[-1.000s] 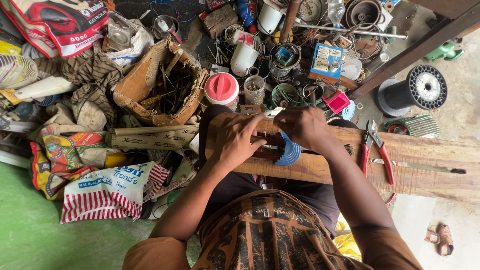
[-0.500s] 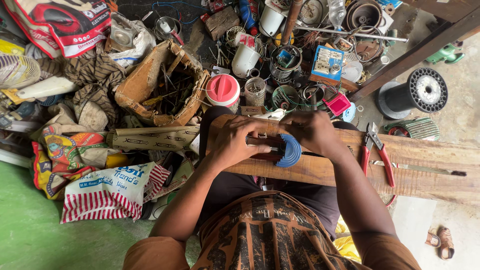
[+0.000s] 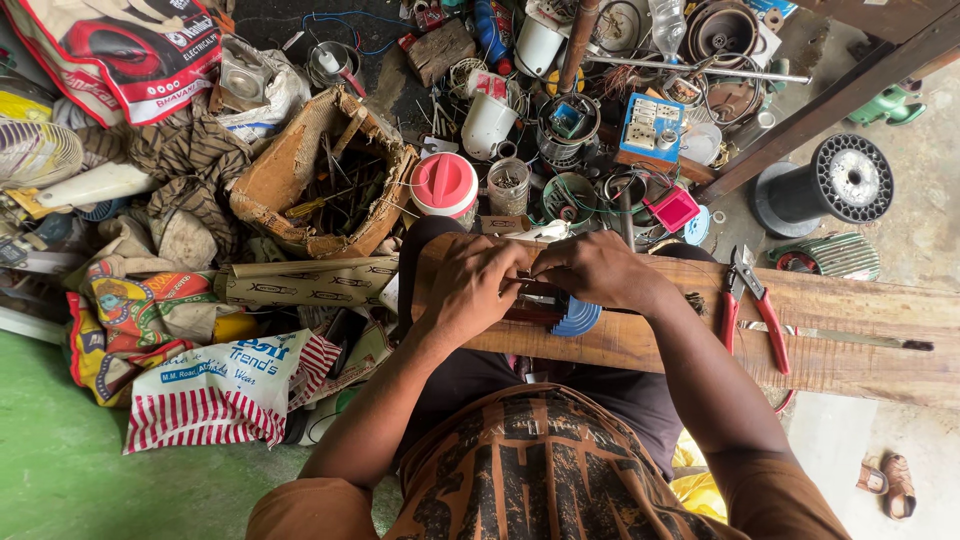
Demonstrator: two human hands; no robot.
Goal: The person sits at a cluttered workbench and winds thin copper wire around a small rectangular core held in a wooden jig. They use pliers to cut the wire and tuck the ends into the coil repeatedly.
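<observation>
left hand + right hand: both clamped on small dark metal part with blue fan-shaped piece, on wooden plank worktop | torn brown cardboard box: thin rods, tools | clear jar: small screws

Green floor, cluttered, in daylight

Both hands hide most of the small blue-edged part.
</observation>
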